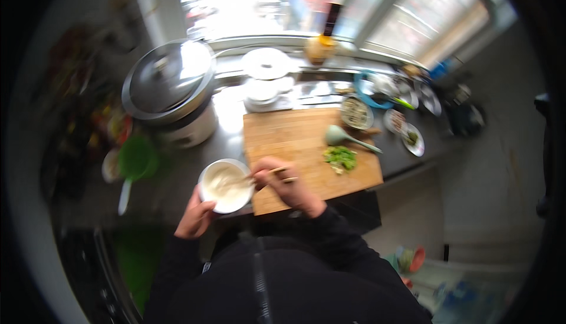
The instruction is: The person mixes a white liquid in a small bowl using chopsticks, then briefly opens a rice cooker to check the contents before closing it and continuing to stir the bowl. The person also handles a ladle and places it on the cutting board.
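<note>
My left hand [196,218] grips a white bowl [245,203] by its lower left side, thumb over the rim. Inside the bowl is a pale, creamy mixture [224,181], blurred by motion. A pair of chopsticks [284,174] is held in my right hand [285,187], their lower ends dipped in the mixture. The bowl is tilted towards me, just left of a wooden cutting board [289,140]. On the board's right part lie chopped green vegetable pieces [340,158]. A pale green ladle [338,134] rests just above them.
A large lidded cooker [170,89] stands at the back left, with a green strainer [138,158] in front of it. Behind the board is a white kitchen scale [265,89]. At the right are a bowl of food [356,112], a blue basin [367,87] and small dishes [413,140]. A bottle [323,43] stands by the window.
</note>
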`<state>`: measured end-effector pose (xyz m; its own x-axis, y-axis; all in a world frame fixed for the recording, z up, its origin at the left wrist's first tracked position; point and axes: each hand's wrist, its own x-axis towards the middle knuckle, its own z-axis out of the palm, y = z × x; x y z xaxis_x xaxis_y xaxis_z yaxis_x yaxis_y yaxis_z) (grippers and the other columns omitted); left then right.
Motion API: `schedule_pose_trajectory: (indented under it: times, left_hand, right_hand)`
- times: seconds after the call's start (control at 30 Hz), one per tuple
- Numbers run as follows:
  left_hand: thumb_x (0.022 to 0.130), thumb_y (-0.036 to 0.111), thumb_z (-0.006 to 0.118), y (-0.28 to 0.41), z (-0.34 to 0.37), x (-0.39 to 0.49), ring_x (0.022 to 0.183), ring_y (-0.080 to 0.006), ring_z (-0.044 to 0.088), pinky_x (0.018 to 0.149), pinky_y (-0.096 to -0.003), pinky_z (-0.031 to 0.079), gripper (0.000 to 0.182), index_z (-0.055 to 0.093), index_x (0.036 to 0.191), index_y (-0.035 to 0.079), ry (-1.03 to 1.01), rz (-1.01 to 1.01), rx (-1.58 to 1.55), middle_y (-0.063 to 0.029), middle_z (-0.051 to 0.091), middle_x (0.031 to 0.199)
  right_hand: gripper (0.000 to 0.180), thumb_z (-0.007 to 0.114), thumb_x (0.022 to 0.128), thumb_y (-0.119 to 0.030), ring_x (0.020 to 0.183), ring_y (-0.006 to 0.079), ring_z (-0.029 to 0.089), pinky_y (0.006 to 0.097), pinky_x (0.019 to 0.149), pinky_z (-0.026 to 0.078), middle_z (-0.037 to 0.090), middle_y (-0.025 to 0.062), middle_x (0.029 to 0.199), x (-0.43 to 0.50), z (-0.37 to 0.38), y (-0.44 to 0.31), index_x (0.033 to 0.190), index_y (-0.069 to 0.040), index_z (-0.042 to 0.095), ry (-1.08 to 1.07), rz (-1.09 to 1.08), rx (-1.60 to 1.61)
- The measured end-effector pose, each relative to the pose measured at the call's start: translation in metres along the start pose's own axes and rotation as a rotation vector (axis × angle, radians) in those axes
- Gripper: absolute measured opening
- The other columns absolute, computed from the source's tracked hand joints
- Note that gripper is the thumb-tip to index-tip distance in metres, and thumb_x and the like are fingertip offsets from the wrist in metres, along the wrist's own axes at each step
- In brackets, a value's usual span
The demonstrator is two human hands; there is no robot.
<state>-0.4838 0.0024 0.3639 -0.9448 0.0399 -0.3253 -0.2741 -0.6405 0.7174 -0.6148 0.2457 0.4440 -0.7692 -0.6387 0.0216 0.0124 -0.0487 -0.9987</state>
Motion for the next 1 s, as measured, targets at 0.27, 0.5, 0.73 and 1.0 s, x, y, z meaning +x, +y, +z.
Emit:
schedule_pose_trajectory:
  times: [0.27, 0.5, 0.73, 1.0]
  left_hand:
    - [0.083, 0.012, 0.066, 0.002, 0.008, 0.0, 0.131, -0.0294, 0.055, 0.103, -0.0464, 0.053, 0.079, 0.031, 0.153, 0.011, -0.077, -0.084, 0.101, -0.0136, 0.049, 0.145]
    - [0.083, 0.013, 0.067, 0.0, 0.008, 0.002, 0.127, -0.0336, 0.059, 0.099, -0.0517, 0.055, 0.079, 0.031, 0.153, 0.011, -0.077, -0.12, 0.13, -0.0155, 0.051, 0.143]
    - [0.087, 0.016, 0.066, 0.002, 0.006, -0.003, 0.126, -0.0327, 0.06, 0.095, -0.0504, 0.058, 0.074, 0.033, 0.152, 0.01, -0.082, -0.105, 0.154, -0.0138, 0.052, 0.144]
    - [0.086, 0.015, 0.067, 0.005, 0.003, -0.005, 0.126, -0.0347, 0.06, 0.095, -0.0504, 0.059, 0.075, 0.033, 0.152, 0.009, -0.09, -0.099, 0.159, -0.0153, 0.052, 0.144]
  right_hand:
    - [0.023, 0.059, 0.103, -0.017, 0.061, 0.0108, 0.062, 0.026, 0.059, 0.049, 0.06, 0.0037, 0.069, -0.01, -0.001, -0.005, 0.088, -0.001, 0.063, 0.086, -0.167, 0.025]
    - [0.024, 0.062, 0.102, -0.021, 0.059, 0.014, 0.062, 0.0284, 0.057, 0.05, 0.062, 0.0065, 0.07, -0.016, -0.007, -0.001, 0.087, -0.002, 0.062, 0.168, -0.244, -0.08]
    - [0.025, 0.062, 0.102, -0.021, 0.058, 0.0131, 0.061, 0.0279, 0.056, 0.049, 0.06, 0.007, 0.068, -0.014, 0.0, -0.001, 0.086, -0.003, 0.062, 0.272, -0.268, -0.193]
    - [0.024, 0.062, 0.102, -0.02, 0.062, 0.0103, 0.061, 0.0265, 0.058, 0.05, 0.06, 0.0048, 0.072, -0.016, 0.002, -0.006, 0.087, -0.002, 0.062, 0.166, -0.121, -0.11]
